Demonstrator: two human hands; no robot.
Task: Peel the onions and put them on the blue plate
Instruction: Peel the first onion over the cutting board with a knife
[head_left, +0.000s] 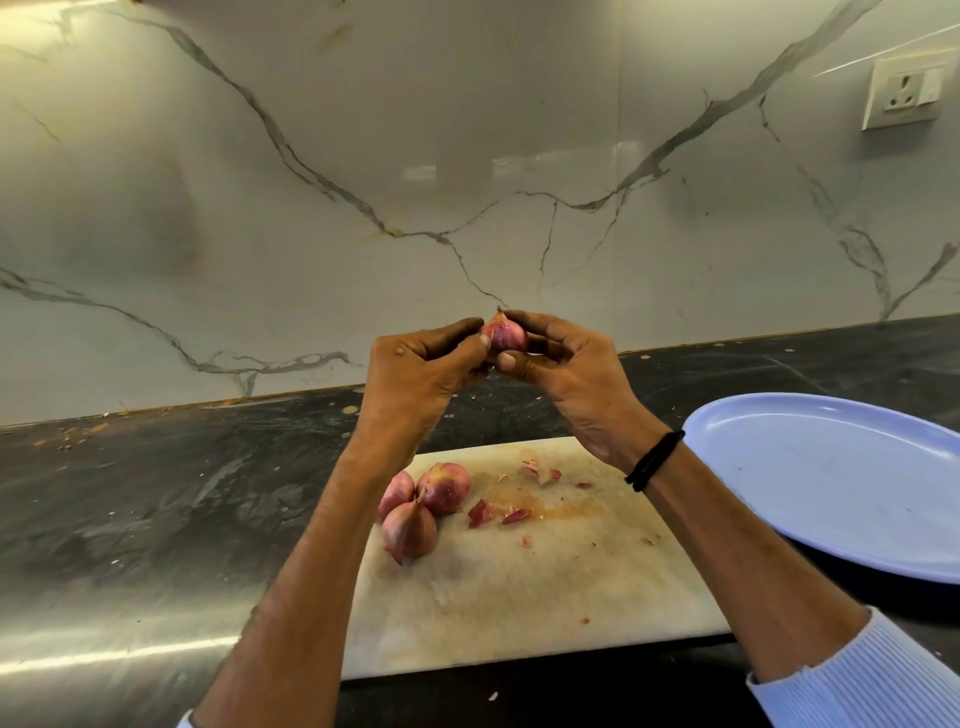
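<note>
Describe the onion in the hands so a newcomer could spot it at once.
Above the white cutting board, in front of the marble wall, the left hand and right hand meet. The small purple onion is pinched between their fingertips. It alone is in the air; the three other onions lie on the board.

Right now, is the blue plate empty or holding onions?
Empty where visible: the plate shows bare blue; three onions lie on the board, one onion is held.
</note>
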